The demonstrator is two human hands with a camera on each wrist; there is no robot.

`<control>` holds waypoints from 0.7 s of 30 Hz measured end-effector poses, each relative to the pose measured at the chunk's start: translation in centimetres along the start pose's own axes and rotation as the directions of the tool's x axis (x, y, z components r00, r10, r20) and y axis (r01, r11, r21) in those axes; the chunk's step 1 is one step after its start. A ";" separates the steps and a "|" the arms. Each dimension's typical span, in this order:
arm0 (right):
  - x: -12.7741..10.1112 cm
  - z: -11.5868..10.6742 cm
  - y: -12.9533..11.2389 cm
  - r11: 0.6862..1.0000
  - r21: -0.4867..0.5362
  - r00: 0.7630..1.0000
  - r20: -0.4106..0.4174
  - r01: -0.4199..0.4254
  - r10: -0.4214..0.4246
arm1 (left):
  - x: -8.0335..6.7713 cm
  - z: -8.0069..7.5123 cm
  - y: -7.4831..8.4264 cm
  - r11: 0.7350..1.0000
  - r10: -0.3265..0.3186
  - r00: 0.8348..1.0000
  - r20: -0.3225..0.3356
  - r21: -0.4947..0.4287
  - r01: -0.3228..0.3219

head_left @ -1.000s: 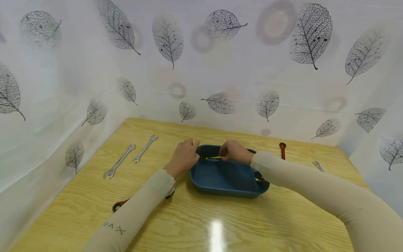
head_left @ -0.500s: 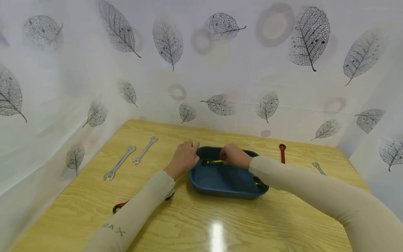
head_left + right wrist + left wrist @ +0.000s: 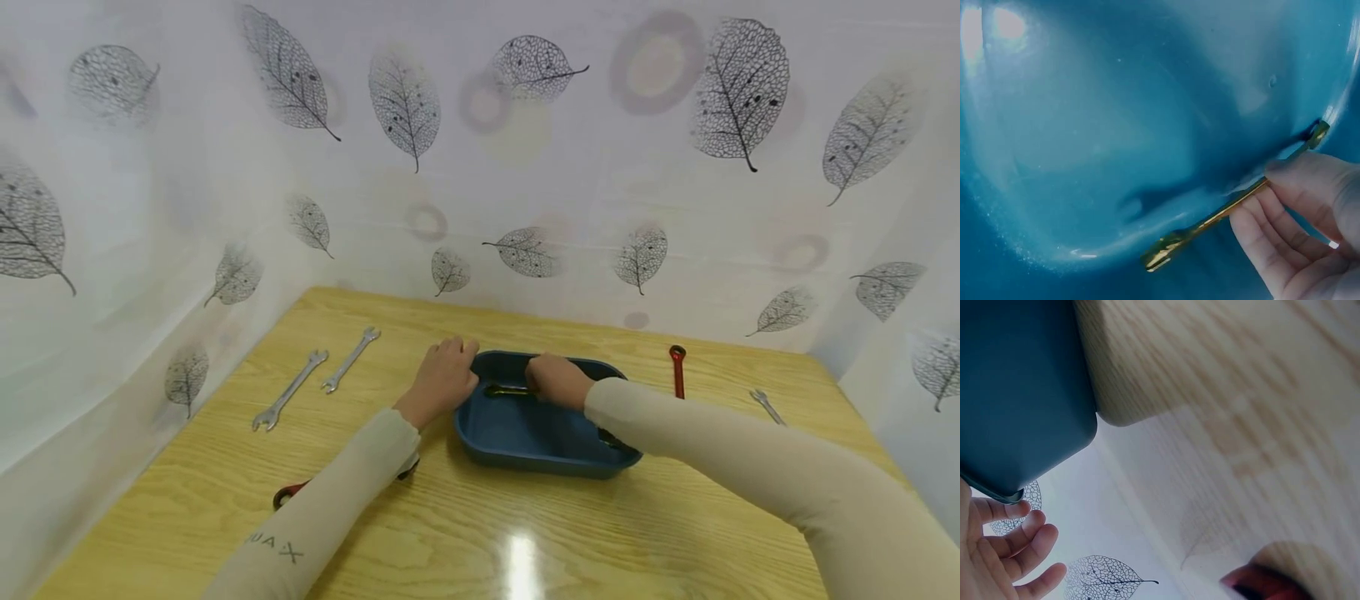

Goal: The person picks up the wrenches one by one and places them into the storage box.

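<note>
My right hand (image 3: 558, 382) reaches down inside a deep blue plastic tray (image 3: 540, 468). Its thumb and fingers pinch a shiny gold wrench (image 3: 1210, 219) around the middle of the shaft. Both ends of the wrench stick out past the fingers in the right wrist view, and it casts a shadow on the tray wall. In the head view its left end shows along the tray's far side. My left hand (image 3: 444, 377) grips the tray's left rim, and the left wrist view shows its bent fingers (image 3: 1029, 540) at the rim's corner. A dark tool (image 3: 613, 438) lies in the tray's right end, partly covered by the right sleeve.
Two silver open-ended wrenches lie at the left, a longer wrench (image 3: 291, 390) and a shorter wrench (image 3: 351, 360). A red wrench (image 3: 678, 371) and a small silver wrench (image 3: 767, 406) are at the right. Another red tool (image 3: 287, 493) sits under the left forearm. Patterned cloth backs the wooden table (image 3: 450, 533).
My right hand has shifted slightly down and left within the tray, carrying the wrench from the far wall toward the tray floor. The left hand stays at the rim.
</note>
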State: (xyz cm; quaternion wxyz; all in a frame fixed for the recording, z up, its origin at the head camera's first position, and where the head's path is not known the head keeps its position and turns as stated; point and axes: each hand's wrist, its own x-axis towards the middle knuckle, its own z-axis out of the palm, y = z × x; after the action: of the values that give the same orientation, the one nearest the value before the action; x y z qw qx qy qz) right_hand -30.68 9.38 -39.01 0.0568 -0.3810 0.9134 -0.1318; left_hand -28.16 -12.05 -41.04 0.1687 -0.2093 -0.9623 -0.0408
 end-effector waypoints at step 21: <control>0.0 0.8 -1.2 0.986 -0.155 0.996 -0.073 -0.057 0.046 | 0.0 -0.1 0.0 1.000 0.018 1.000 -0.012 0.002 -0.018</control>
State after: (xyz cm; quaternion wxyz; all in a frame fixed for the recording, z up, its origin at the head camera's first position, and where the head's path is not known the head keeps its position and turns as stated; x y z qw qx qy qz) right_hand -29.65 8.42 -39.46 -0.0020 -0.3558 0.9318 -0.0710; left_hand -28.09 -12.05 -40.95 0.1752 -0.2177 -0.9593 -0.0397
